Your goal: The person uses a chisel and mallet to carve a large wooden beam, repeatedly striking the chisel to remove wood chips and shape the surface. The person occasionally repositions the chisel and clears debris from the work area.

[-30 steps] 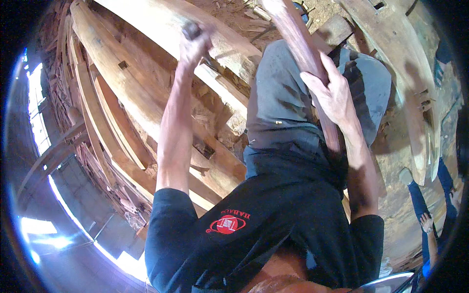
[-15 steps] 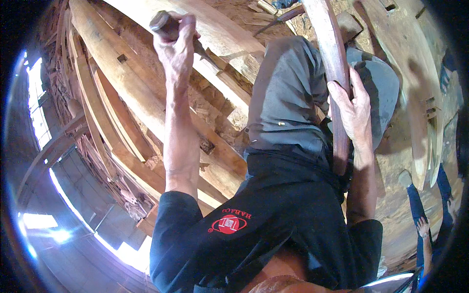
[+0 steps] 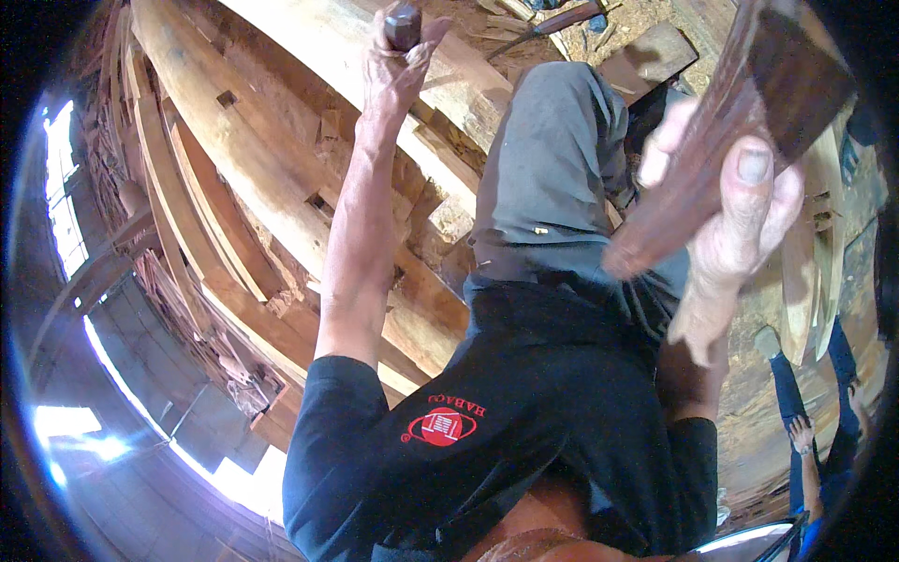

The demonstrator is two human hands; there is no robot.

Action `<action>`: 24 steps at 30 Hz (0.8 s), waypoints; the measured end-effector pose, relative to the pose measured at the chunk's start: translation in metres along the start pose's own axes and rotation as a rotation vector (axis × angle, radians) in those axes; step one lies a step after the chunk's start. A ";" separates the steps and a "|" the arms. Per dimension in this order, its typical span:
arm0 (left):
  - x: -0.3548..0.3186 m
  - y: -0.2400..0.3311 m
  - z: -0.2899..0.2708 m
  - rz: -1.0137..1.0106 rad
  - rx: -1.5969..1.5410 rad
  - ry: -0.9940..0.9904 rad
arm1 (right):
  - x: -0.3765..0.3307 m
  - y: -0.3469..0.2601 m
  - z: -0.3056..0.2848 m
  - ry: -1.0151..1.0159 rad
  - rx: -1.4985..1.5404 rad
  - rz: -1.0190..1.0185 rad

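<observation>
My left hand [image 3: 391, 82] is closed around the upright handle of a chisel [image 3: 403, 26], whose rounded end faces up. The chisel's blade is hidden below my fist, over a long pale beam [image 3: 464, 94]. Raised close to the camera, my right hand [image 3: 744, 220] grips a long dark-brown wooden club [image 3: 726, 126]. Its narrow end points toward my lap and its broad, heavy end tilts up to the far right. My bent knee in grey trousers [image 3: 552, 159] lies between the two hands.
Curved timbers with square mortises [image 3: 267, 173] run along the left. A second chisel [image 3: 567, 19] lies on shavings at the top, near a wooden block [image 3: 649, 58]. Slotted planks [image 3: 801, 300] lie at right, with another person's leg [image 3: 791, 389] and hand beyond.
My right hand has lifted the club from beside my knee up toward the camera and right. My left hand has moved right and slightly farther away, with the chisel handle now more upright.
</observation>
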State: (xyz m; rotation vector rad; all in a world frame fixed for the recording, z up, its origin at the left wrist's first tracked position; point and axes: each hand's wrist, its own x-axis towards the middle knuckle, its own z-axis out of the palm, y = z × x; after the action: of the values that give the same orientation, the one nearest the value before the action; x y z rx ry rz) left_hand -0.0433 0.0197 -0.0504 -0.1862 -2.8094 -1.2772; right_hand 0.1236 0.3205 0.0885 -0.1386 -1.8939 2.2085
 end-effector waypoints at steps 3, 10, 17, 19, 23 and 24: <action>0.000 -0.006 -0.003 0.152 -0.262 -0.086 | 0.006 0.038 0.026 -0.184 -0.251 -0.088; -0.027 0.006 -0.023 -0.109 -0.234 -0.018 | 0.014 0.050 0.023 -0.230 -0.586 -0.046; -0.026 0.011 -0.028 -0.114 -0.253 -0.016 | 0.037 -0.046 -0.010 -0.138 0.076 -0.216; -0.027 0.015 -0.027 -0.079 -0.250 -0.020 | 0.029 -0.051 0.009 -0.081 -0.117 -0.296; -0.031 -0.005 -0.038 -0.008 -0.126 -0.059 | 0.014 0.036 0.042 -0.539 -0.952 0.169; -0.032 -0.027 -0.042 -0.057 -0.204 -0.075 | 0.001 0.054 0.037 -0.434 -0.911 0.036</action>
State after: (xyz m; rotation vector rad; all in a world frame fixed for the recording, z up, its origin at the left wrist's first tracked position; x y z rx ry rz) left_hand -0.0150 -0.0326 -0.0462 -0.1665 -2.7593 -1.6028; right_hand 0.1082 0.2777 0.0412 0.1781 -3.0127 1.2792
